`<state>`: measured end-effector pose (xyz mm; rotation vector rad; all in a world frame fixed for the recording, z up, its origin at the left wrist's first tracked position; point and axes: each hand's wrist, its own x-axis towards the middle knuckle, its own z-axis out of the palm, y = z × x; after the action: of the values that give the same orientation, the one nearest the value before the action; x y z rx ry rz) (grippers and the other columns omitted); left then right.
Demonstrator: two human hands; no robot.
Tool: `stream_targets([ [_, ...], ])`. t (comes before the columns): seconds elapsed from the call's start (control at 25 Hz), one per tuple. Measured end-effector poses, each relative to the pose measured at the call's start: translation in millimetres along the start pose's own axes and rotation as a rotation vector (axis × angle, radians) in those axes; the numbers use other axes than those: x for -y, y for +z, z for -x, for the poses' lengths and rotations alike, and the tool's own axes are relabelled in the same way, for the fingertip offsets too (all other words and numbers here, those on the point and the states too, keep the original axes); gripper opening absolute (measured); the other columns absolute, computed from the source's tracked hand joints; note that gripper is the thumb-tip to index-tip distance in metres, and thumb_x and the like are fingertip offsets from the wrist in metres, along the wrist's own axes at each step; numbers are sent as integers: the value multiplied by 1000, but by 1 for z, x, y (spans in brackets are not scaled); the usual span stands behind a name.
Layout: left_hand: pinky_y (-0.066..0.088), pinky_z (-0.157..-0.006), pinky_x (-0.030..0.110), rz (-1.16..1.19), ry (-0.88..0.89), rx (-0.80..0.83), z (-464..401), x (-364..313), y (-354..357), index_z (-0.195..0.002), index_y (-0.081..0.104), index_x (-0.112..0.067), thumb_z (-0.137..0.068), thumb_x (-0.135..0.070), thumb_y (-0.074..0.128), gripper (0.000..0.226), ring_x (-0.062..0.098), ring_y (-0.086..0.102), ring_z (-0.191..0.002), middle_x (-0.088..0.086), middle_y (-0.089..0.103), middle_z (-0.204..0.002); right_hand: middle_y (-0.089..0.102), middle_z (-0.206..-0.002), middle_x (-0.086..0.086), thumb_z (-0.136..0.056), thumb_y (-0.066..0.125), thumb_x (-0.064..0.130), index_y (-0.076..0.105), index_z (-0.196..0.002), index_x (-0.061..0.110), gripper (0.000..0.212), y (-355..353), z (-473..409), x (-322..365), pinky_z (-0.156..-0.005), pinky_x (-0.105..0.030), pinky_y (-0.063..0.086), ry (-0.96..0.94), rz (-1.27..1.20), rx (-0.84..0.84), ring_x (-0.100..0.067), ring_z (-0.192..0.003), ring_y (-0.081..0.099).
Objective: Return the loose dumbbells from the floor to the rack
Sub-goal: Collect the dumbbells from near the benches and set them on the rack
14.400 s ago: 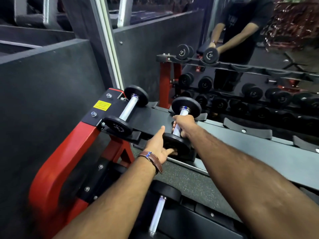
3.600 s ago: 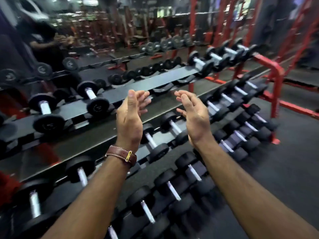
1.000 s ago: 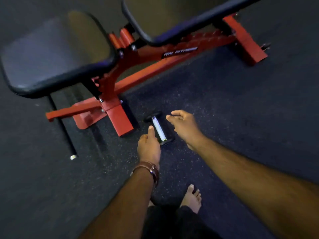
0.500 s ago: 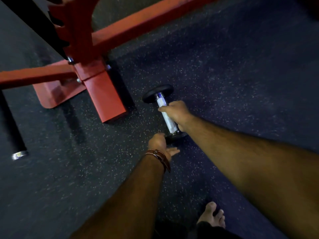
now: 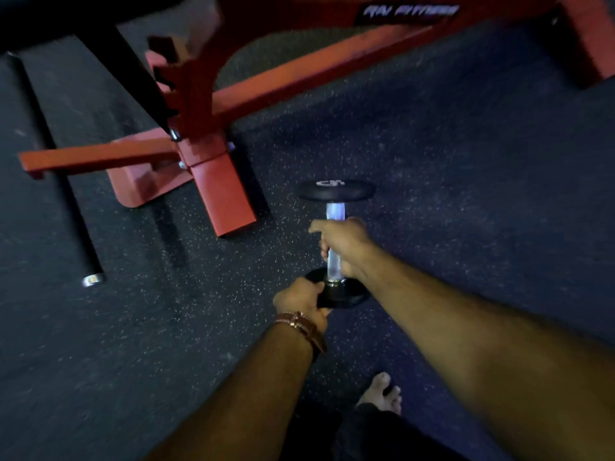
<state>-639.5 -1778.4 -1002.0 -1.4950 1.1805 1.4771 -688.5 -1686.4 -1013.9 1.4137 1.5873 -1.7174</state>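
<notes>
A small dumbbell [image 5: 335, 191] with black round heads and a shiny steel handle is over the dark speckled floor, its far head pointing away from me. My right hand [image 5: 344, 242] is wrapped around the handle. My left hand [image 5: 304, 302], with a brown strap at the wrist, grips the edge of the near head. Whether the dumbbell touches the floor I cannot tell. The rack is out of view.
A red bench frame [image 5: 219, 181] stands just left of and beyond the dumbbell, its foot close to it. A black bar [image 5: 70, 207] lies on the floor at far left. My bare foot [image 5: 382, 392] is below the hands. Rubber floor [image 5: 466, 181] stretches to the right.
My left hand has closed on the near head of the dumbbell. The dumbbell has turned straighter, pointing away from me. The view has pulled back a little from the bench frame.
</notes>
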Motion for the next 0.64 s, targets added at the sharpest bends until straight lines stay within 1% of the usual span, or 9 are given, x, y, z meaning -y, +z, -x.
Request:
stream_targets([
  [0.12,56,-80,51,69,35,47,82,-9,-12,-119,59,3,-87,15,53,35,38,66,-91,24,65,-111,45,-45,-3,-70,73,5,51,-54,13,28,-17,91,43,-48,-28,35,-96,-26,22,-15,-40,38],
  [0.2,54,-91,55,169,78,95,139,-17,-14,-115,61,3,-89,5,53,27,40,67,-98,24,68,-109,48,-49,0,-69,73,6,53,-56,15,26,-25,148,70,-49,-24,37,-161,-52,-22,-12,-44,40],
  [0.24,53,-94,55,217,103,144,171,-23,-15,-114,63,2,-91,-2,54,25,39,67,-97,22,70,-107,50,-53,0,-70,73,5,55,-59,15,23,-29,180,88,-49,-23,38,-211,-81,-44,-12,-48,42],
  [0.32,52,-96,53,297,139,262,239,-34,-18,-113,67,-1,-93,-14,54,26,36,68,-92,18,73,-103,53,-62,-2,-73,72,3,60,-71,12,15,-37,244,124,-54,-26,39,-323,-149,-55,-15,-59,46],
  [0.4,50,-97,52,346,181,363,310,-46,-26,-110,68,-4,-94,-17,53,26,34,67,-90,17,73,-103,58,-65,2,-77,74,5,64,-78,8,10,-44,310,160,-62,-26,43,-390,-157,-66,-14,-62,51],
  [0.48,48,-99,53,383,237,424,378,-56,-32,-107,68,-5,-94,-14,51,23,34,66,-92,18,72,-103,61,-64,6,-75,76,11,65,-80,7,14,-52,367,191,-66,-22,46,-427,-184,-67,-9,-62,56],
  [0.56,47,-99,52,428,283,470,439,-63,-41,-113,67,-4,-94,-12,51,26,34,66,-95,18,72,-103,60,-77,-4,-69,74,17,65,-86,5,23,-56,419,218,-72,-29,47,-534,-166,-53,-16,-73,54],
  [0.6,48,-97,51,454,306,497,468,-65,-46,-114,67,-4,-94,-12,52,27,34,66,-95,17,73,-103,59,-80,-6,-68,72,18,64,-87,7,24,-57,445,233,-74,-32,47,-599,-140,-31,-18,-75,52],
  [0.64,50,-94,49,474,323,531,497,-65,-53,-111,68,-4,-94,-13,51,26,33,68,-92,16,74,-99,57,-78,-3,-68,71,20,62,-85,11,21,-60,471,245,-72,-31,45,-658,-116,-8,-18,-73,50],
])
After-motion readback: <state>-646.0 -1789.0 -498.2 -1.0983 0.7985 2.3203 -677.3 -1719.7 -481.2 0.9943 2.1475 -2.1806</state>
